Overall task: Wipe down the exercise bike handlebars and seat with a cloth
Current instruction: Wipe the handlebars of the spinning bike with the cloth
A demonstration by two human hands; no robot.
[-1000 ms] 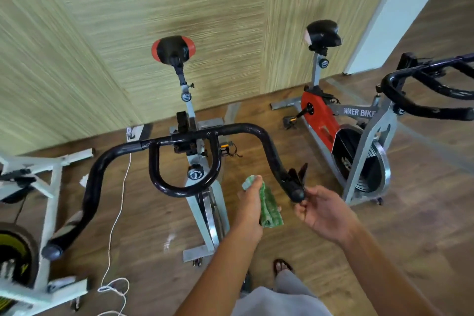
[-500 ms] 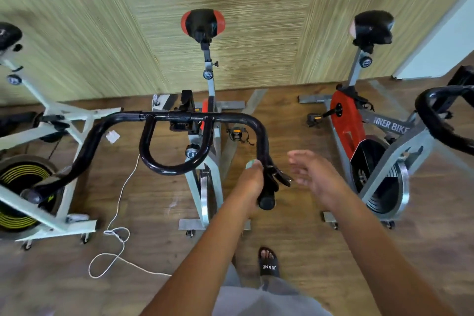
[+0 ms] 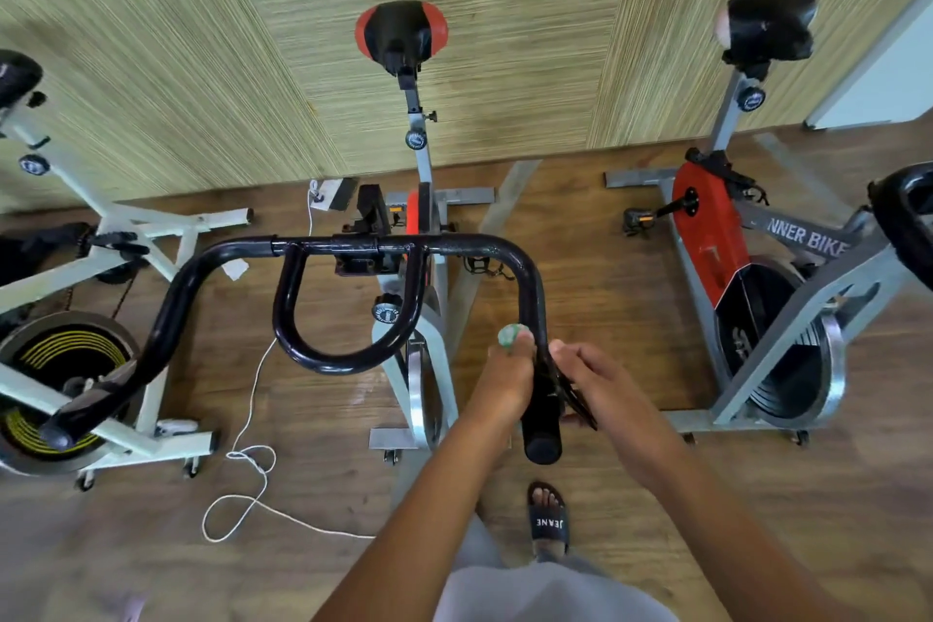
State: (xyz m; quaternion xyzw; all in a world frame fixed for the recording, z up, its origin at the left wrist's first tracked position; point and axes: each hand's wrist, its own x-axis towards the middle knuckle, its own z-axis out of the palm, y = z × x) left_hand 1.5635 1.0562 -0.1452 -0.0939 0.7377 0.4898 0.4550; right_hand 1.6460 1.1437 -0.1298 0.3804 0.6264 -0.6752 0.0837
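The black handlebar [image 3: 353, 245] of the middle exercise bike spans the centre of the head view; its right arm runs down to an end grip [image 3: 542, 439]. My left hand [image 3: 505, 379] grips a green cloth [image 3: 512, 334] just left of that arm, only a small bunched tip showing above the fingers. My right hand [image 3: 601, 389] sits on the arm's right side, fingers bent around the torn black grip wrap [image 3: 573, 394]. The bike's black and red seat [image 3: 401, 33] stands far back near the wall.
A white-framed bike [image 3: 116, 237] stands at the left and a red and grey bike [image 3: 787, 268] at the right, its black handlebar [image 3: 903, 222] at the frame edge. A white cord [image 3: 247, 460] trails on the wooden floor. My sandalled foot [image 3: 548, 518] is below the grip.
My right hand has moved in from beside the handlebar arm onto the torn grip wrap. The left hand with the cloth stays against the arm. The view has shifted slightly.
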